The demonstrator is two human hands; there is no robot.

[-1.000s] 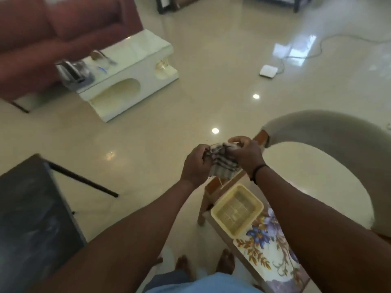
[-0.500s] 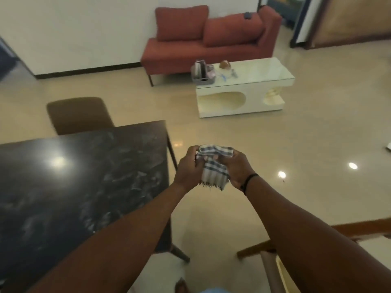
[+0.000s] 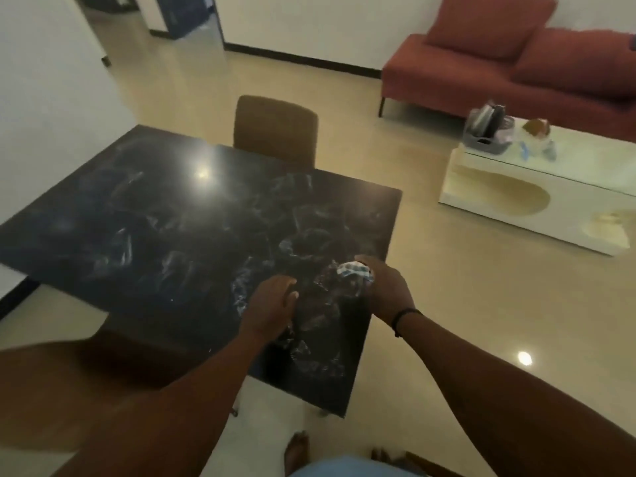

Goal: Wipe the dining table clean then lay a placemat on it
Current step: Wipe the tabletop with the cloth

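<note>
Your right hand [image 3: 382,287] grips the checked cloth [image 3: 354,271], bunched, over the dark marble surface [image 3: 155,228] near its right edge | your left hand [image 3: 275,304] hovers beside it, fingers loosely curled, holding nothing.

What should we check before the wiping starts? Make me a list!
1. Cloth in hand: ok, the right hand grips it, bunched.
2. Cloth on the table: cannot tell whether it touches yet.
3. Left hand free: ok, it holds nothing and sits over the table.
4. Tabletop free of things: ok, only whitish smears show.
5. Placemat nearby: not ok, none in view.
6. Chair out of the way: ok, it stands at the far side.
</note>
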